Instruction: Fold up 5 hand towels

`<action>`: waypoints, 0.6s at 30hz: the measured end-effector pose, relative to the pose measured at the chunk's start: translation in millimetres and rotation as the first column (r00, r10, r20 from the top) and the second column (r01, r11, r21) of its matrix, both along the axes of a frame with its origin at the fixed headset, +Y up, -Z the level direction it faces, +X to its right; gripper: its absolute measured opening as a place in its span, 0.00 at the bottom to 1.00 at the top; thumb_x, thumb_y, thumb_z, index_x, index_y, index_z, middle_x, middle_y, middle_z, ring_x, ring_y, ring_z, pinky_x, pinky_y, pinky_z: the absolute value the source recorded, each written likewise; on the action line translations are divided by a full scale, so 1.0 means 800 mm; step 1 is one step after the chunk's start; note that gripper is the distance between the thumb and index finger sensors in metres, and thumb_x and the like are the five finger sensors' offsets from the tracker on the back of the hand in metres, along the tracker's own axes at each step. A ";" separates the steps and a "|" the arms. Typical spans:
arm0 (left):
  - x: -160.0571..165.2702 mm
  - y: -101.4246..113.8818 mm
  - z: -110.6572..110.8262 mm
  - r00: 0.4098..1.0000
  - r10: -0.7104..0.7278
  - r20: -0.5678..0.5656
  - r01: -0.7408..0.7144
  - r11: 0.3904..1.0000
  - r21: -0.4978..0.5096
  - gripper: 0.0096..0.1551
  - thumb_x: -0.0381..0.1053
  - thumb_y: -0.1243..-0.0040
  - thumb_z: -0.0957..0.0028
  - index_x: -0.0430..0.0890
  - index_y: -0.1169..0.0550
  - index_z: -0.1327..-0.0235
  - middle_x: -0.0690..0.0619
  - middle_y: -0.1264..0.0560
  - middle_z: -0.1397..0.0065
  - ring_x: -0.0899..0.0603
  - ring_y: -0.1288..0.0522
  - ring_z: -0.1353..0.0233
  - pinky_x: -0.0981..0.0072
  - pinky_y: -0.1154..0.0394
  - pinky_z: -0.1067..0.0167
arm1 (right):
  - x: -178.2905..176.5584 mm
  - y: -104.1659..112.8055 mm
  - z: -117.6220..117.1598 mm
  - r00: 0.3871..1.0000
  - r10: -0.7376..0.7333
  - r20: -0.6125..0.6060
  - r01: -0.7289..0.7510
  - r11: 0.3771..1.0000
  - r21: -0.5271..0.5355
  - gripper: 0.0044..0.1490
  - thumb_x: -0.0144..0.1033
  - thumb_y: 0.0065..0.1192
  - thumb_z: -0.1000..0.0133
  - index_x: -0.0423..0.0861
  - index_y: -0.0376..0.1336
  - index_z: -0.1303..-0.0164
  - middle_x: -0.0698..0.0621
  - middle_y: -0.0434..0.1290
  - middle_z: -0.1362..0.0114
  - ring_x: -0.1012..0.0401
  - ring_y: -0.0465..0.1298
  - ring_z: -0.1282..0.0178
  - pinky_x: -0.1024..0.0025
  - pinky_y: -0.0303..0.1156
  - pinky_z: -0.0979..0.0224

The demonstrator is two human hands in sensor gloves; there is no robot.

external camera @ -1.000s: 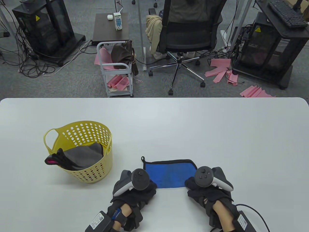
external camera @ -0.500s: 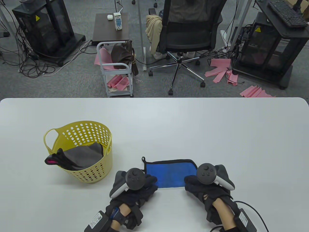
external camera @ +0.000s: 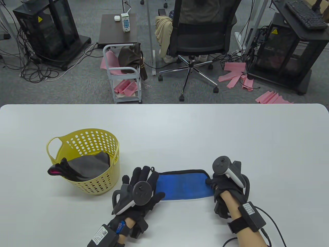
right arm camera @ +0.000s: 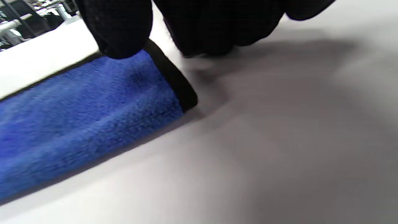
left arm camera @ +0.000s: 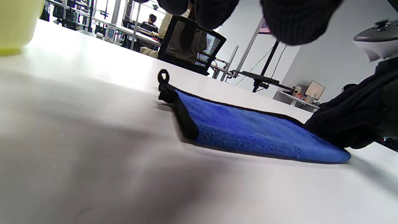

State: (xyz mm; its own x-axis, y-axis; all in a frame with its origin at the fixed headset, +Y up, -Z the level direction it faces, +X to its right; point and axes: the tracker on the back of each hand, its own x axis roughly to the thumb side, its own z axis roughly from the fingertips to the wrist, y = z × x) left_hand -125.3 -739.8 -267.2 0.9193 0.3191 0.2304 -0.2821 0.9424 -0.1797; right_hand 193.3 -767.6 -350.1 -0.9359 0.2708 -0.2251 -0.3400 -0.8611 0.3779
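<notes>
A blue hand towel (external camera: 183,185) with black trim lies folded into a flat band near the table's front edge, its hanging loop (left arm camera: 164,76) at the far left corner. My left hand (external camera: 142,177) spreads straight fingers (left arm camera: 217,12) just above the towel's left end and holds nothing. My right hand (external camera: 218,184) stands on its side at the towel's right end. Its thumb (right arm camera: 118,28) lies on top of the blue pile (right arm camera: 77,109) and its curled fingers sit behind the trimmed edge, pinching that end.
A yellow perforated basket (external camera: 77,133) stands left of the towel with grey and dark towels (external camera: 87,166) inside, one with a pink edge hanging over its rim. Beyond the white table (external camera: 205,133) are an office chair, a small cart and cables on the floor.
Both hands left the towel's near corners. The left hand opened and slid forward to the left end. The right hand turned on its side at the right end, which shifted slightly right.
</notes>
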 end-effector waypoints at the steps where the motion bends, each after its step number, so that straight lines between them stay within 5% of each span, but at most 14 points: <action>1: 0.000 -0.001 -0.001 1.000 -0.003 -0.003 0.003 1.000 -0.003 0.50 0.75 0.54 0.47 0.58 0.46 0.11 0.45 0.54 0.07 0.29 0.55 0.10 0.18 0.58 0.26 | -0.003 -0.002 -0.003 0.999 0.028 0.018 -0.028 0.999 0.016 0.35 0.46 0.63 0.39 0.34 0.63 0.32 0.34 0.68 0.30 0.39 0.65 0.37 0.32 0.59 0.33; 5: -0.002 -0.002 -0.003 1.000 -0.007 -0.008 0.007 1.000 -0.020 0.49 0.75 0.54 0.46 0.58 0.45 0.11 0.45 0.54 0.07 0.29 0.55 0.10 0.18 0.59 0.26 | -0.025 -0.006 -0.005 0.981 0.191 0.039 -0.193 0.979 0.069 0.30 0.44 0.66 0.42 0.37 0.65 0.37 0.36 0.71 0.35 0.40 0.67 0.40 0.32 0.61 0.34; 10: -0.002 0.001 -0.003 1.000 -0.011 -0.003 0.011 1.000 -0.017 0.49 0.74 0.54 0.46 0.57 0.44 0.11 0.45 0.53 0.07 0.29 0.55 0.10 0.18 0.59 0.26 | -0.040 -0.008 -0.007 0.988 0.152 0.035 -0.153 0.988 0.031 0.24 0.34 0.65 0.39 0.35 0.65 0.39 0.35 0.72 0.37 0.39 0.66 0.41 0.30 0.59 0.34; 18: -0.010 0.002 -0.002 1.000 -0.020 -0.012 0.020 0.999 -0.031 0.49 0.74 0.53 0.46 0.56 0.43 0.11 0.45 0.53 0.07 0.28 0.55 0.10 0.18 0.59 0.27 | -0.043 0.006 -0.002 0.989 0.146 -0.010 -0.145 0.989 0.017 0.23 0.36 0.58 0.35 0.35 0.61 0.37 0.32 0.65 0.29 0.35 0.63 0.37 0.27 0.57 0.34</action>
